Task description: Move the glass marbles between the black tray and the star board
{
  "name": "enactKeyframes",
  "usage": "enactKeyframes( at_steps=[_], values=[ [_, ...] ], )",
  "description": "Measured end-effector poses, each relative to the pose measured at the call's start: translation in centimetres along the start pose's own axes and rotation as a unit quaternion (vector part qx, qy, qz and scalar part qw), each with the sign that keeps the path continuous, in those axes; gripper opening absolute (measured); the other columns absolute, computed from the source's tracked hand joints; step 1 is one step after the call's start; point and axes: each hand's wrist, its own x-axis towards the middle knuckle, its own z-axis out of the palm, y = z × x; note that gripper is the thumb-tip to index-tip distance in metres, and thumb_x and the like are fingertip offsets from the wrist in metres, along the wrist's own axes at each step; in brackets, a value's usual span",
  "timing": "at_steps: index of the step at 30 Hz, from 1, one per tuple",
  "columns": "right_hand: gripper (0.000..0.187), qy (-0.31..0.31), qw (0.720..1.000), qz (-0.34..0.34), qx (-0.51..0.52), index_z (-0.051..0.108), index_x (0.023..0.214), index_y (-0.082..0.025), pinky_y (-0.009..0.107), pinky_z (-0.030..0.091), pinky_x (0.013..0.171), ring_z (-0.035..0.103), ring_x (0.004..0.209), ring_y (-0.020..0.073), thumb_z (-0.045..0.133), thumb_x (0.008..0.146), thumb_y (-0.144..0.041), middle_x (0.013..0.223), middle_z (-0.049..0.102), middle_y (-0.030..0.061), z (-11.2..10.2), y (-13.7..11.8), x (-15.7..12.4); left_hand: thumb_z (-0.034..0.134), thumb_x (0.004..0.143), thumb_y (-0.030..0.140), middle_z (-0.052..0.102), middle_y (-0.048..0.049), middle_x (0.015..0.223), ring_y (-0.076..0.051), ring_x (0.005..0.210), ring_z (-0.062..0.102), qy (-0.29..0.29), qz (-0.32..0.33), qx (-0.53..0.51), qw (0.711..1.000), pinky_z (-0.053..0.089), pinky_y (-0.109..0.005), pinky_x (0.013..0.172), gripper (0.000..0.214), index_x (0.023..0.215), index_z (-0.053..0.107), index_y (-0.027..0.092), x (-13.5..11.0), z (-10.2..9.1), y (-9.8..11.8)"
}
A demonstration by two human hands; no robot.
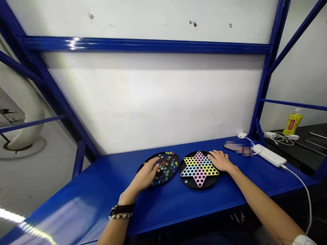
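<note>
On the blue table (pixel 178 200) lies a round black tray (pixel 174 157) filled with several coloured glass marbles (pixel 167 167). My left hand (pixel 146 175) rests on the tray's near left part, fingers spread flat over the marbles. Beside it to the right sits a round black Chinese checkers board (pixel 199 169) with a star of yellow, pink and blue dotted fields. My right hand (pixel 220 160) lies flat on the board's right edge, fingers stretched out, holding nothing. A dark bracelet is on my left wrist.
A white power strip (pixel 269 155) with a cable lies at the table's right end, a blurred flat item (pixel 237 148) beside it. A yellow bottle (pixel 292 123) and chargers stand on a black table to the right. Blue frame bars (pixel 143 45) surround the white wall.
</note>
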Motion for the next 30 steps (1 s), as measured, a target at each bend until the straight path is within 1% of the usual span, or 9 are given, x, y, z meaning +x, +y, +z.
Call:
enactKeyframes(
  at_steps=[2, 4, 7, 10, 13, 15, 20, 24, 30],
  values=[
    [0.079, -0.001, 1.000, -0.002, -0.004, 0.029, 0.156, -0.028, 0.054, 0.013, 0.117, 0.011, 0.151, 0.0298, 0.006, 0.094, -0.071, 0.164, 0.021, 0.0060, 0.0, 0.0, -0.1, 0.031, 0.093, 0.044, 0.059, -0.0085, 0.141, -0.026, 0.131, 0.054, -0.010, -0.033, 0.008, 0.999, 0.041, -0.042, 0.113, 0.054, 0.134, 0.055, 0.018, -0.2, -0.4, -1.4],
    [0.079, 0.000, 1.000, -0.002, -0.008, 0.028, 0.156, -0.027, 0.053, 0.013, 0.117, 0.011, 0.151, 0.0302, 0.008, 0.094, -0.070, 0.165, 0.020, 0.0062, 0.1, 0.1, -0.1, 0.031, 0.092, 0.041, 0.060, -0.0083, 0.140, -0.025, 0.130, 0.054, -0.022, -0.040, 0.019, 0.999, 0.040, -0.040, 0.114, 0.054, 0.133, 0.056, 0.017, -0.4, -0.4, -1.6],
    [0.078, -0.002, 1.000, -0.001, -0.003, 0.028, 0.156, -0.027, 0.055, 0.011, 0.117, 0.010, 0.151, 0.0306, 0.008, 0.094, -0.070, 0.165, 0.018, 0.0058, 0.2, 0.1, 0.0, 0.029, 0.092, 0.041, 0.056, -0.0071, 0.144, -0.024, 0.133, 0.052, -0.041, -0.023, 0.039, 0.998, 0.039, -0.038, 0.114, 0.055, 0.136, 0.055, 0.018, -0.1, -0.4, -0.4],
    [0.079, -0.005, 1.000, -0.004, 0.001, 0.027, 0.156, -0.028, 0.055, 0.010, 0.117, 0.010, 0.151, 0.0306, 0.007, 0.093, -0.071, 0.165, 0.018, 0.0052, 0.3, 0.3, 0.1, 0.035, 0.092, 0.046, 0.055, -0.0073, 0.145, -0.028, 0.129, 0.055, -0.087, -0.033, 0.065, 0.994, 0.045, -0.039, 0.107, 0.055, 0.138, 0.054, 0.023, 1.4, -0.8, 1.2],
    [0.079, -0.003, 1.000, -0.004, -0.003, 0.027, 0.156, -0.027, 0.055, 0.011, 0.117, 0.010, 0.151, 0.0297, 0.007, 0.093, -0.071, 0.165, 0.018, 0.0051, 0.3, 0.3, 0.2, 0.047, 0.085, 0.044, 0.065, -0.0062, 0.132, -0.028, 0.117, 0.063, -0.158, -0.033, 0.066, 0.985, 0.051, -0.036, 0.094, 0.049, 0.130, 0.062, 0.029, 3.4, -1.2, 1.9],
    [0.078, -0.002, 1.000, -0.003, -0.009, 0.027, 0.156, -0.027, 0.054, 0.012, 0.117, 0.010, 0.151, 0.0294, 0.006, 0.094, -0.070, 0.165, 0.018, 0.0054, 0.2, 0.3, 0.1, 0.051, 0.082, 0.040, 0.070, -0.0058, 0.122, -0.026, 0.107, 0.067, -0.188, -0.037, 0.048, 0.980, 0.053, -0.033, 0.087, 0.044, 0.121, 0.067, 0.030, 4.5, -1.4, 2.0],
    [0.077, -0.008, 1.000, -0.008, -0.012, 0.027, 0.156, -0.026, 0.053, 0.012, 0.117, 0.010, 0.151, 0.0294, 0.007, 0.094, -0.069, 0.165, 0.019, 0.0060, -0.1, -0.1, -0.2, 0.055, 0.077, 0.040, 0.073, -0.0076, 0.101, -0.025, 0.088, 0.069, -0.170, -0.041, 0.001, 0.985, 0.053, -0.030, 0.072, 0.036, 0.105, 0.070, 0.023, 4.9, -0.9, 1.7],
    [0.077, -0.014, 1.000, -0.003, -0.025, 0.025, 0.156, -0.027, 0.051, 0.012, 0.116, 0.009, 0.151, 0.0296, 0.005, 0.094, -0.068, 0.165, 0.018, 0.0049, -0.3, -0.2, -0.4, 0.055, 0.077, 0.046, 0.071, -0.0042, 0.083, -0.023, 0.075, 0.068, -0.162, -0.037, -0.019, 0.986, 0.049, -0.030, 0.065, 0.037, 0.101, 0.069, 0.022, 4.4, -0.6, 1.3],
    [0.077, -0.017, 0.999, -0.003, -0.028, 0.025, 0.156, -0.027, 0.050, 0.012, 0.116, 0.010, 0.150, 0.0293, 0.006, 0.094, -0.068, 0.165, 0.018, 0.0053, -0.4, -0.3, -0.5, 0.056, 0.073, 0.037, 0.070, -0.0039, 0.085, -0.022, 0.078, 0.067, -0.124, -0.033, 0.016, 0.992, 0.047, -0.029, 0.068, 0.028, 0.092, 0.070, 0.023, 4.2, -0.7, 1.9]
  ],
)
